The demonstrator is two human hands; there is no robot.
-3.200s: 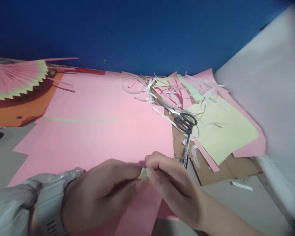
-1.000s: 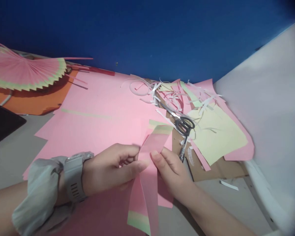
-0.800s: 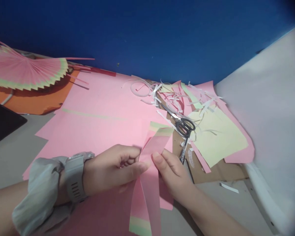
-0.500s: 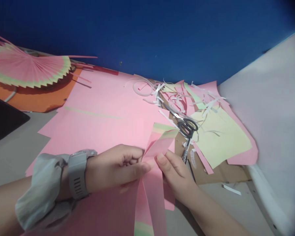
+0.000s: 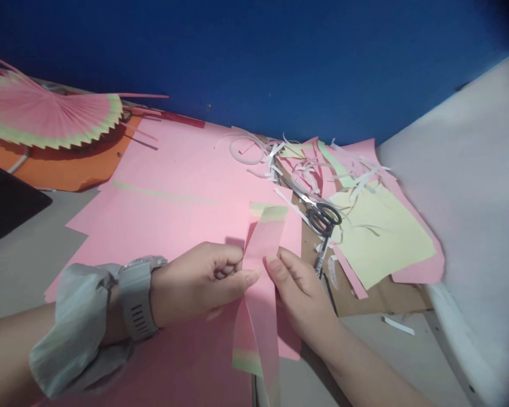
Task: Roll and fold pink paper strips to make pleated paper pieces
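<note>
Both of my hands pinch a folded pink paper strip with pale yellow and green bands at its ends. My left hand, with a grey watch on the wrist, grips the strip's left edge near its middle, thumb on top. My right hand grips the right edge at about the same height, its thumb on top and the other fingers partly hidden behind the paper. The strip's folded layers spread apart above and below the hands. Beneath lie large pink paper sheets.
Black-handled scissors lie right of the strip among white paper scraps. A pale yellow sheet rests on cardboard. A pleated pink paper fan sits at the left, above a black flat object. A blue wall stands behind.
The strip has turned more upright, its top end shifting left and its lower end rising. My right hand has moved slightly left and up, closer to my left hand.
</note>
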